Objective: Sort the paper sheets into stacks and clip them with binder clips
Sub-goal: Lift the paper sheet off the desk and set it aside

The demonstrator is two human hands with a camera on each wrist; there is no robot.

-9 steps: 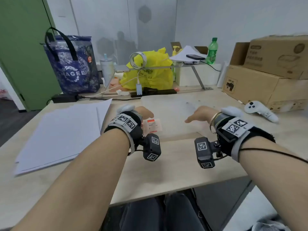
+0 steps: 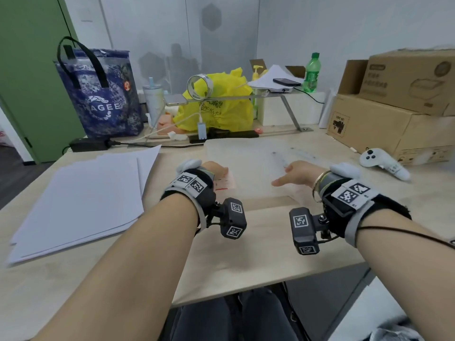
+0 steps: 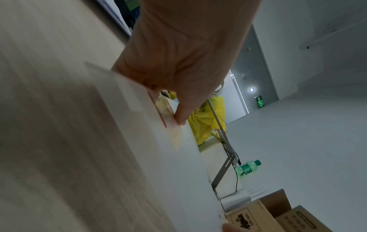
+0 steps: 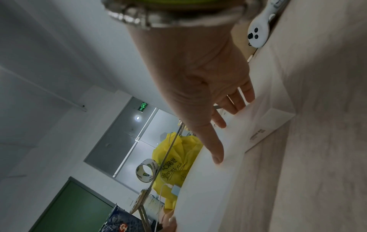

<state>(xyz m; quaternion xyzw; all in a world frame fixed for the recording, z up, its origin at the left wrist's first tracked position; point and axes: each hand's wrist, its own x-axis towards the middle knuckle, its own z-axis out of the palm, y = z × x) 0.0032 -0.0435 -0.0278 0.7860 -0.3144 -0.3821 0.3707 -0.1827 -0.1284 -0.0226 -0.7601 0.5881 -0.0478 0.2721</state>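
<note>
A white sheet (image 2: 251, 153) lies flat in the middle of the wooden table (image 2: 246, 254). My left hand (image 2: 214, 168) sits at its near left corner. In the left wrist view the left hand (image 3: 182, 113) is curled, its thumb pinching a small red-printed slip (image 3: 160, 109) that lies on the sheet (image 3: 168, 157). My right hand (image 2: 295, 172) rests on the sheet's near right part, and the right wrist view shows the right hand (image 4: 220, 122) with fingers straight and spread on the sheet (image 4: 208, 188). A loose stack of white paper (image 2: 81, 200) lies at the left.
Along the back stand a blue tote bag (image 2: 98, 99), a yellow plastic bag (image 2: 216, 107), a metal riser shelf (image 2: 270, 96) and a green bottle (image 2: 311, 72). Cardboard boxes (image 2: 394, 119) and a white controller (image 2: 379, 161) occupy the right. A flat white box (image 4: 274, 124) lies by my right hand.
</note>
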